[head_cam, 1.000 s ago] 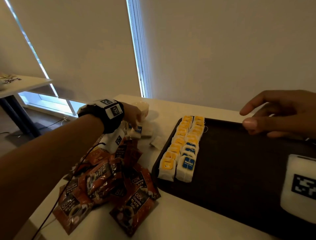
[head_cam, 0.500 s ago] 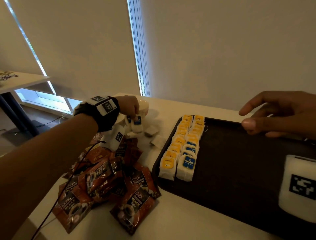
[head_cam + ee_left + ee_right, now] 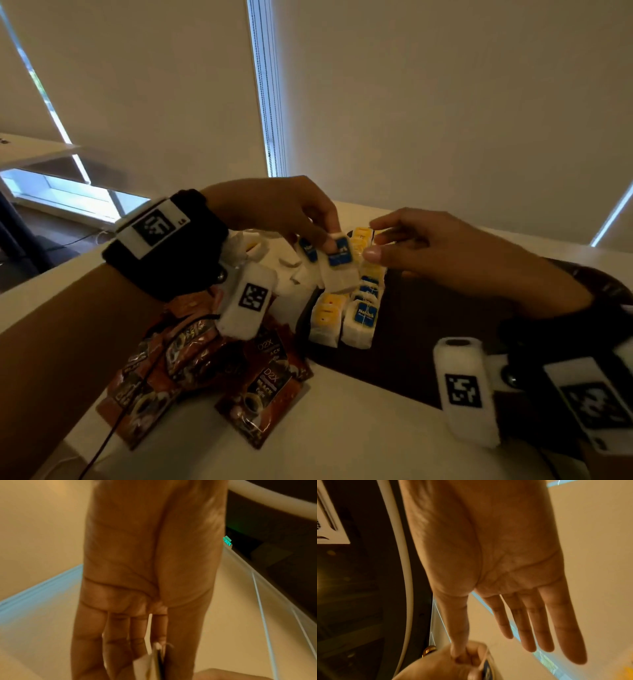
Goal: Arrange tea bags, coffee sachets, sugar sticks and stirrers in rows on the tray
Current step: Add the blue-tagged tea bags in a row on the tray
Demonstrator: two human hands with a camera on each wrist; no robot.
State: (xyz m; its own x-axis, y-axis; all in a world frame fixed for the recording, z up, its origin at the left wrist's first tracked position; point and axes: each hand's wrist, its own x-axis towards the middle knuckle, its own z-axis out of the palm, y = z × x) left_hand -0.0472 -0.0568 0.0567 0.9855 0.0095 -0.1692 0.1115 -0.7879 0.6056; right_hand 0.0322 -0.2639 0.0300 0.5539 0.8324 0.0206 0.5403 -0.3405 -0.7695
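My left hand [image 3: 329, 236] pinches two blue-labelled tea bags [image 3: 337, 263] and holds them in the air over the left edge of the dark tray [image 3: 445, 325]. The left wrist view shows the same hand [image 3: 154, 655] with a white tea bag [image 3: 144, 666] between thumb and fingers. My right hand [image 3: 375, 240] hovers just right of those bags, fingers straight and empty, thumb tip close to them. In the right wrist view the right hand [image 3: 505, 642] is spread open. Two rows of yellow- and blue-labelled tea bags [image 3: 346, 315] lie along the tray's left side.
A pile of brown coffee sachets [image 3: 205, 370] lies on the white table [image 3: 342, 428] left of the tray. Loose white tea bags [image 3: 260, 246] sit behind the pile, partly hidden by my left wrist. A wall and window blinds stand close behind the table.
My left hand has lifted tea bags from the loose heap and carried them right, to the tray's edge. My right hand has moved left to meet them.
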